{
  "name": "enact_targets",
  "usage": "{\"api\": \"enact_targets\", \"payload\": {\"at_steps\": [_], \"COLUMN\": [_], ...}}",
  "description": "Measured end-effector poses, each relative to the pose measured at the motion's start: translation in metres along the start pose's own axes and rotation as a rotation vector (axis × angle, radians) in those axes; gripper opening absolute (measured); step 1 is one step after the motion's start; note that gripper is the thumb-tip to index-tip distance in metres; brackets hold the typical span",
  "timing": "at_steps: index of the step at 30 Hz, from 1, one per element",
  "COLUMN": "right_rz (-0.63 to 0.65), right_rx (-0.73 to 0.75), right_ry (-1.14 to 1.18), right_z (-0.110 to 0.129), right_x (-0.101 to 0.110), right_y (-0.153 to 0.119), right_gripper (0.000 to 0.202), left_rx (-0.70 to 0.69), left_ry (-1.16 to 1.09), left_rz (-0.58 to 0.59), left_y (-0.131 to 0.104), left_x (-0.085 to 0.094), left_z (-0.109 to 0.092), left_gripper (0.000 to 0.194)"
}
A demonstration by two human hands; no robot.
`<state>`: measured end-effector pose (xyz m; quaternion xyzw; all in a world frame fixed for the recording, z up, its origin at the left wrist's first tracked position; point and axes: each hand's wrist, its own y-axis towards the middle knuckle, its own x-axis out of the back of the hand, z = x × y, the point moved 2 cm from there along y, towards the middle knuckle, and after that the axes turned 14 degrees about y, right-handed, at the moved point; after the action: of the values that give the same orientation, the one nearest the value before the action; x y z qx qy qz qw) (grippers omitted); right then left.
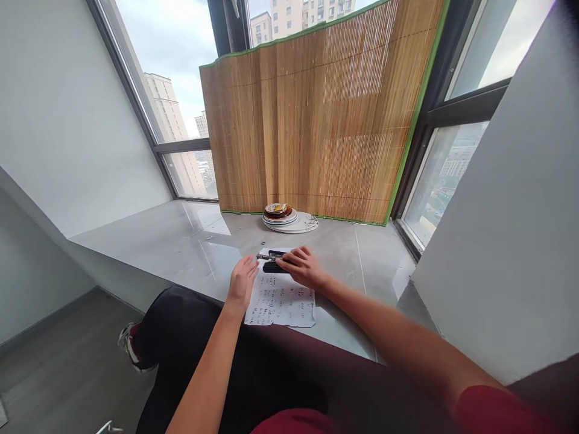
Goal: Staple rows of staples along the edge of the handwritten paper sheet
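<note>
A black stapler lies over the top part of a handwritten sheet of paper, its arms spread apart and a silver metal strip showing between them. My right hand grips it from the right, fingers over its rear end. To the left of the stapler, my left hand is held with its fingers stretched out near the metal tip. Whether those fingertips touch the tip I cannot tell. The paper lies flat on the grey tiled ledge, with its lower edge close to my lap.
A stack of plates rests on a larger oval plate behind the paper. Small dark bits lie on the tiles. A bamboo blind stands against the window. A wall bounds the right side.
</note>
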<state>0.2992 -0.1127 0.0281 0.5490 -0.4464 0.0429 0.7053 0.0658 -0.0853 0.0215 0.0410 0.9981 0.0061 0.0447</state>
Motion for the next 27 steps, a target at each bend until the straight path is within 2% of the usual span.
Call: {"api": "enact_targets", "payload": {"at_steps": [2,4,8,11,14,16,18,20,22,24,27], "right_rz": [0.068,0.100,0.072,-0.077,-0.203,-0.154,-0.062,-0.059,-0.124,-0.163,-0.129], "right_rx": [0.093,0.121,0.029,-0.146,-0.376,-0.477,-0.514,-0.489,-0.392,-0.266,-0.098], "right_ry": [-0.002,0.014,0.029,0.094,0.295,0.452,0.537,0.530,0.482,0.451,0.445], "right_z": [0.004,0.006,0.005,0.000,-0.011,-0.018,-0.022,-0.021,-0.013,0.001,0.024], "right_x": [-0.001,-0.002,-0.001,-0.001,-0.006,-0.009,-0.009,-0.003,0.006,0.010,0.005], "right_y": [0.000,0.000,0.001,0.003,0.001,-0.003,-0.004,-0.003,0.003,0.011,0.019], "right_gripper": [0.041,0.040,0.045,0.034,0.020,0.022,0.028,0.033,0.036,0.037,0.030], "left_rx": [0.134,0.224,0.277,0.204,0.080,-0.011,-0.072,-0.093,-0.098,-0.126,-0.231], "left_ry": [-0.205,-0.311,-0.349,-0.344,-0.284,-0.181,-0.040,0.108,0.229,0.293,0.361], "left_rz": [0.062,0.091,0.036,-0.049,-0.138,-0.137,-0.100,-0.060,-0.019,0.048,0.171], "left_y": [-0.004,-0.006,-0.003,-0.001,-0.004,-0.009,-0.015,-0.020,-0.024,-0.028,-0.036], "left_x": [-0.002,-0.002,0.000,0.001,0.002,0.001,-0.001,-0.004,-0.008,-0.013,-0.020], "left_z": [-0.004,-0.006,0.001,0.005,0.002,-0.004,-0.010,-0.014,-0.016,-0.016,-0.018], "left_gripper": [0.025,0.022,0.022,0.025,0.027,0.022,0.019,0.018,0.020,0.031,0.044]}}
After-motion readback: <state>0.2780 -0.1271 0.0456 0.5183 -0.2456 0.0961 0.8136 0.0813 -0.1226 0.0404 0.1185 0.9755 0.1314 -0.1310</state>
